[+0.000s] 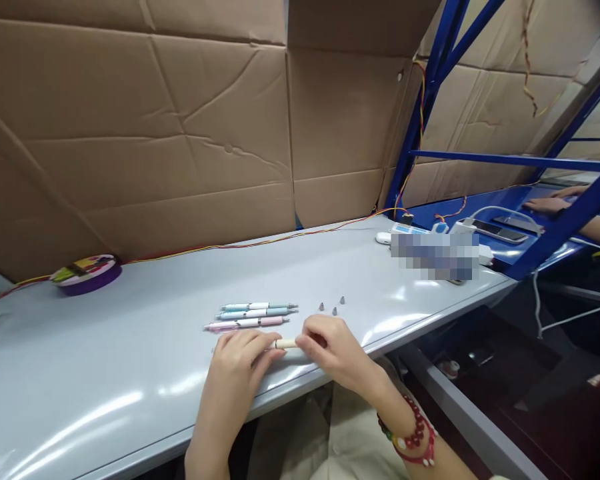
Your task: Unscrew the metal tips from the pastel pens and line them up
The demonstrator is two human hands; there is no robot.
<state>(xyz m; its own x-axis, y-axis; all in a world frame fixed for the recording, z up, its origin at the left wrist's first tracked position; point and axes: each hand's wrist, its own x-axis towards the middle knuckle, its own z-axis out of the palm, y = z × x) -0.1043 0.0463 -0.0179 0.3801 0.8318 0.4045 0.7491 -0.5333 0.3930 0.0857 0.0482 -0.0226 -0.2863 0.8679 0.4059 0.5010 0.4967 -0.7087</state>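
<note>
Between my two hands, close above the table's front part, is a cream-coloured pen (286, 344) lying level. My left hand (240, 357) is closed around its white left part. The fingers of my right hand (329, 345) pinch its right end, so the tip is hidden. Just beyond lie several pens side by side: a pink and white pen (247, 323), a blue and white pen (257, 313) and a teal and white pen (258, 307). Right of these, three small metal cone tips (335, 311) rest on the table, past my right fingers.
A round purple tin (87, 275) sits at the back left of the white table (145, 340). Red and yellow wires (240, 246) run along the cardboard wall (130, 133). At right are a blue metal frame (555, 227), a phone (500, 231), cables and another person's hand (547, 205).
</note>
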